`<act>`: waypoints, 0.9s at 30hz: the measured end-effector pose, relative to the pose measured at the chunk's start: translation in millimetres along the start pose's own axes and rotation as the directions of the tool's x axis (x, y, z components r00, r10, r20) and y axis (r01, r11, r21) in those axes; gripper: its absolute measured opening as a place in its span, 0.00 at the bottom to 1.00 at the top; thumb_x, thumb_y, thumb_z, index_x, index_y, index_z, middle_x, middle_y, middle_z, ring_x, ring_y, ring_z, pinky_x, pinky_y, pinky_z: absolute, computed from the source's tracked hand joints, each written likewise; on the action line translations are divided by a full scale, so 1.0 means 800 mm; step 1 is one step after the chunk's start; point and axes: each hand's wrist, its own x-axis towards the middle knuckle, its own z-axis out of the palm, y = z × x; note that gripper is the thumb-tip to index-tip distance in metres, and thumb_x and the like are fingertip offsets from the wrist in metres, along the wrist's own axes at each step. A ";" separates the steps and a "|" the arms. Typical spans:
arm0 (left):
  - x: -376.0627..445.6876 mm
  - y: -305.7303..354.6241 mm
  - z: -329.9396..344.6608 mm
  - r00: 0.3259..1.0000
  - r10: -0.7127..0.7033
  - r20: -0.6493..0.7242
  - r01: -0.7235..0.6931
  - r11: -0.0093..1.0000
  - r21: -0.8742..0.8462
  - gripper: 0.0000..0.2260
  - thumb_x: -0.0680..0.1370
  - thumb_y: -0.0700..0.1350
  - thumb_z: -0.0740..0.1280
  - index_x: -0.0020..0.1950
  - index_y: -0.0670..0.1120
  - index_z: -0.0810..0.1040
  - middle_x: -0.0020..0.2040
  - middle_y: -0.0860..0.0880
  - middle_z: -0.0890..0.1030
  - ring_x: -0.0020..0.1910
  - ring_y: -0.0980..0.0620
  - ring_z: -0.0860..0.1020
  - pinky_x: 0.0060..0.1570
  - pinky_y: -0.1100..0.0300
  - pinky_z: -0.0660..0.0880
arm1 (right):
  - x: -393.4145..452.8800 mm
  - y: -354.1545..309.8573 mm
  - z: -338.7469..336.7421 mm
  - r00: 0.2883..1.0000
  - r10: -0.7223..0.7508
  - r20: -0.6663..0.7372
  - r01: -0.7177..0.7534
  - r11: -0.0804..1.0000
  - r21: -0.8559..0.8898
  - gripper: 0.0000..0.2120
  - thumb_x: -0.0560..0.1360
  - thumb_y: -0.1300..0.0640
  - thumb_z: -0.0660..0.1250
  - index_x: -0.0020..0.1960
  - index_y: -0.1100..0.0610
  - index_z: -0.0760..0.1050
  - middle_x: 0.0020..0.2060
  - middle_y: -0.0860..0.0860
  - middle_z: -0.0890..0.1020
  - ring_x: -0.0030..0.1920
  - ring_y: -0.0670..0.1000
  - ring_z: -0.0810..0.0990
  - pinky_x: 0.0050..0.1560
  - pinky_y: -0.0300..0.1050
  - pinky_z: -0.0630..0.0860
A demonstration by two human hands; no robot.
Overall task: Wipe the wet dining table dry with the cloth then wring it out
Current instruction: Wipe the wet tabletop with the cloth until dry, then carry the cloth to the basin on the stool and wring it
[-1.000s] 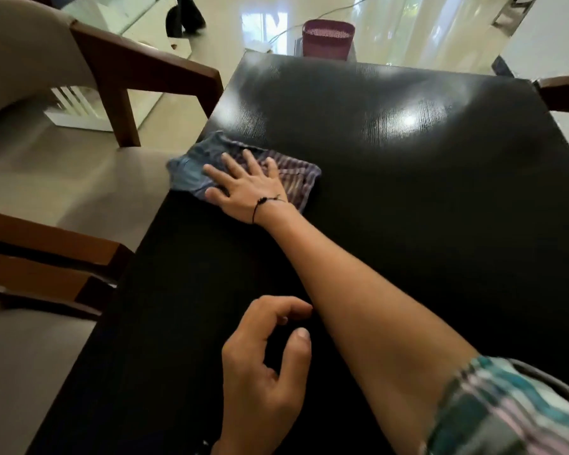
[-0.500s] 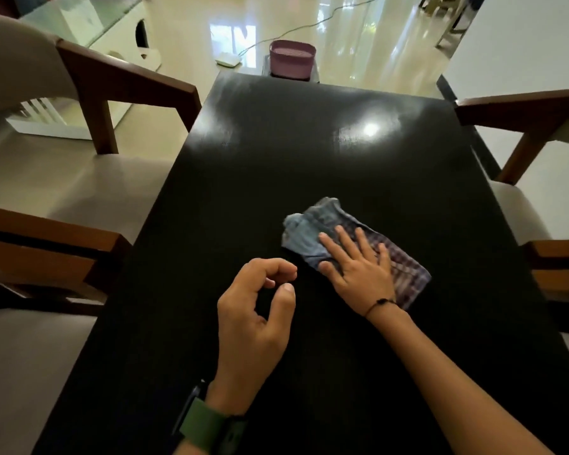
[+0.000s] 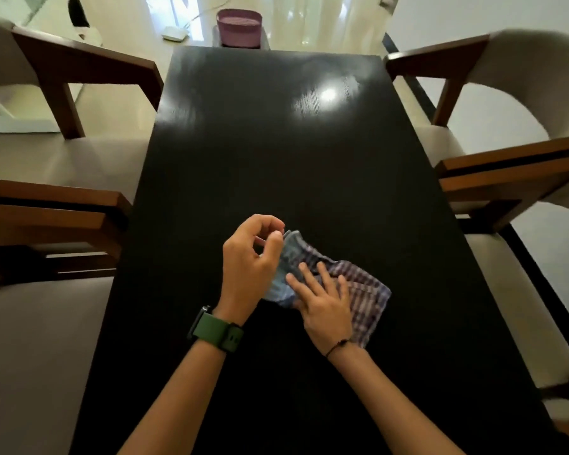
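The cloth (image 3: 339, 284) lies bunched on the dark table (image 3: 276, 159) at lower centre, the right hand (image 3: 326, 307) pressing it flat with spread fingers, the left hand (image 3: 248, 261) pinching its corner, so wiping looks nearly done and wringing remains.

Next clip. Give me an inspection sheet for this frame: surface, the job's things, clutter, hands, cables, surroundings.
Surface: dark table, glossy, with a glare patch toward the far end.
Job's things: checked cloth, crumpled, lying on the table near the person.
Clutter: nothing seen on the table.
Hands: right hand flat on the cloth; left hand curled at the cloth's left edge, grip unclear.
Cables: one thin cable on the floor beyond the table.
Surroundings: chairs on both sides; purple basket past the far end.
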 end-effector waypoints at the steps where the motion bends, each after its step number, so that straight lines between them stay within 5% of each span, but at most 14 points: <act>1: -0.007 0.002 -0.003 1.000 -0.016 0.003 0.016 1.000 -0.001 0.05 0.75 0.40 0.62 0.44 0.48 0.76 0.41 0.51 0.78 0.37 0.55 0.76 0.36 0.64 0.73 | -0.021 -0.004 0.009 0.998 -0.053 -0.021 0.053 0.998 0.023 0.20 0.73 0.49 0.54 0.62 0.42 0.75 0.65 0.45 0.75 0.67 0.55 0.72 0.63 0.66 0.65; 3: -0.019 0.005 -0.008 0.998 -0.056 0.039 0.055 0.998 0.023 0.06 0.76 0.39 0.62 0.45 0.48 0.76 0.41 0.50 0.79 0.37 0.52 0.77 0.34 0.65 0.72 | -0.059 -0.010 0.015 0.992 -0.124 -0.035 0.129 0.960 0.249 0.18 0.76 0.53 0.55 0.62 0.46 0.76 0.67 0.44 0.73 0.71 0.50 0.66 0.70 0.61 0.54; 5: -0.025 0.008 -0.010 0.990 -0.087 0.111 0.078 0.994 0.080 0.06 0.77 0.39 0.62 0.46 0.48 0.76 0.42 0.48 0.79 0.38 0.49 0.77 0.34 0.67 0.72 | -0.085 -0.013 0.002 0.990 -0.103 0.096 0.025 0.801 0.598 0.16 0.79 0.60 0.57 0.63 0.47 0.73 0.69 0.47 0.71 0.71 0.43 0.61 0.71 0.48 0.47; 8: -0.030 0.019 -0.009 0.978 -0.080 0.192 0.048 0.986 0.162 0.06 0.76 0.39 0.62 0.47 0.48 0.77 0.44 0.47 0.80 0.41 0.49 0.78 0.37 0.71 0.71 | -0.114 -0.008 -0.040 0.980 0.098 0.171 -0.187 0.198 0.962 0.14 0.80 0.62 0.57 0.57 0.48 0.77 0.62 0.52 0.78 0.63 0.48 0.75 0.65 0.43 0.70; 12: -0.041 0.044 0.001 0.952 -0.062 0.299 -0.003 0.977 0.212 0.05 0.76 0.40 0.63 0.48 0.48 0.77 0.42 0.50 0.80 0.38 0.56 0.76 0.34 0.74 0.71 | -0.148 0.024 -0.080 0.901 0.314 0.299 -0.138 -0.448 0.883 0.14 0.81 0.53 0.54 0.59 0.53 0.77 0.57 0.58 0.81 0.57 0.59 0.80 0.56 0.60 0.76; 15: -0.061 0.068 0.020 0.899 -0.119 0.421 0.010 0.967 0.253 0.05 0.77 0.43 0.63 0.51 0.50 0.75 0.43 0.52 0.78 0.38 0.58 0.75 0.32 0.70 0.70 | -0.179 0.055 -0.096 0.896 0.246 0.370 -0.120 -0.668 0.734 0.21 0.80 0.45 0.53 0.66 0.53 0.72 0.61 0.61 0.78 0.60 0.62 0.78 0.52 0.61 0.77; 18: -0.095 0.098 0.053 0.771 -0.308 0.557 0.209 0.949 0.236 0.10 0.77 0.50 0.62 0.58 0.52 0.72 0.49 0.53 0.77 0.48 0.57 0.76 0.40 0.66 0.71 | -0.223 0.086 -0.106 0.952 0.147 0.268 -0.080 -0.726 0.683 0.31 0.76 0.37 0.54 0.71 0.56 0.67 0.64 0.61 0.75 0.61 0.62 0.76 0.52 0.58 0.79; 20: -0.124 0.119 0.077 0.580 -0.422 0.697 0.455 0.877 0.152 0.13 0.77 0.54 0.61 0.60 0.52 0.73 0.53 0.52 0.79 0.53 0.54 0.77 0.47 0.60 0.73 | -0.250 0.108 -0.112 0.989 0.078 0.124 -0.033 -0.707 0.706 0.39 0.70 0.35 0.63 0.72 0.57 0.64 0.67 0.62 0.72 0.65 0.63 0.73 0.59 0.60 0.75; 23: -0.168 0.152 0.127 0.346 -0.447 0.825 0.724 0.687 0.068 0.17 0.72 0.56 0.62 0.57 0.51 0.78 0.54 0.49 0.82 0.55 0.51 0.79 0.55 0.53 0.72 | -0.295 0.147 -0.125 1.000 0.014 0.021 -0.006 -0.679 0.734 0.40 0.65 0.47 0.76 0.72 0.58 0.65 0.68 0.63 0.70 0.65 0.64 0.72 0.62 0.62 0.72; 27: -0.212 0.191 0.191 0.347 -0.425 0.836 0.789 0.614 -0.015 0.13 0.74 0.42 0.65 0.58 0.46 0.77 0.53 0.46 0.83 0.52 0.49 0.81 0.52 0.54 0.75 | -0.343 0.210 -0.145 0.956 0.274 0.105 0.013 -0.395 0.919 0.33 0.68 0.67 0.69 0.71 0.55 0.65 0.64 0.61 0.75 0.62 0.65 0.75 0.62 0.66 0.71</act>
